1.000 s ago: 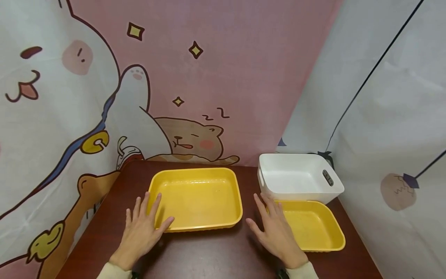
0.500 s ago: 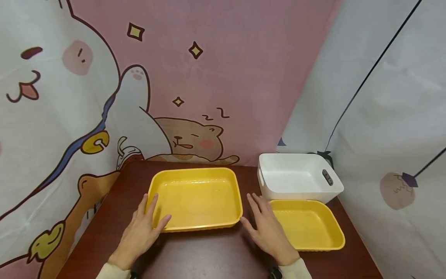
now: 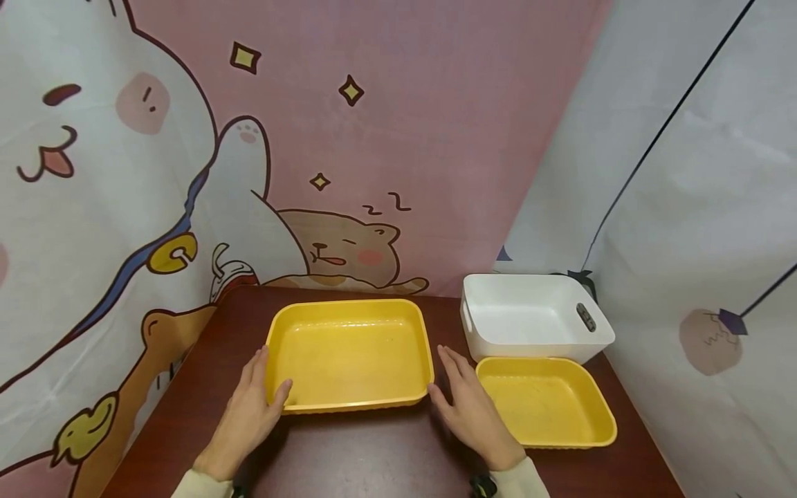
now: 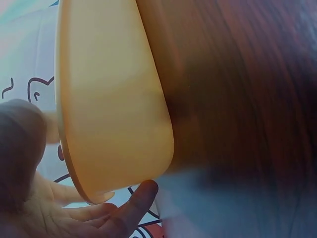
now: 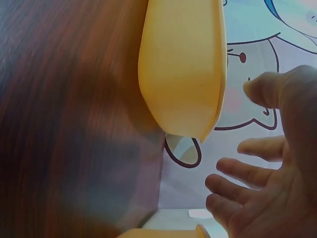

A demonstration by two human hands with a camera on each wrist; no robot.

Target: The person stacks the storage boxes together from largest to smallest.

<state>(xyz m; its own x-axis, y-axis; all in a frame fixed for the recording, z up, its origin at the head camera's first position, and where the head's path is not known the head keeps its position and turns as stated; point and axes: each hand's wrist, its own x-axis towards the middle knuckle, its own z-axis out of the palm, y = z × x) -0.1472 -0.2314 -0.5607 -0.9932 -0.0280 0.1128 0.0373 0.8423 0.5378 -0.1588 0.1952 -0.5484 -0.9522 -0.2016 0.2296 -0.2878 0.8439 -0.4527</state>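
A large yellow plastic tray (image 3: pixel 349 360) lies in the middle of the table. My left hand (image 3: pixel 244 418) is at its near left corner, thumb over the rim and fingers along the outside. In the left wrist view, fingertips (image 4: pixel 146 188) reach the outer wall of the tray (image 4: pixel 111 99), and the fingers look loosely extended. On the other side, my right hand (image 3: pixel 472 411) is beside the tray's right edge, fingers spread. The right wrist view shows a gap between the fingers of that hand (image 5: pixel 257 183) and the tray (image 5: pixel 181 74).
A smaller yellow tray (image 3: pixel 548 404) sits right of my right hand. Behind it stands a white basket (image 3: pixel 535 311) with handle holes. The dark brown table (image 3: pixel 355 456) meets a cartoon-printed cloth (image 3: pixel 436 138) at the back and sides.
My right hand has moved left, from over the smaller yellow tray to the large tray's right side. My left hand has shifted slightly left, its fingers now outside the rim. The trays stay put.
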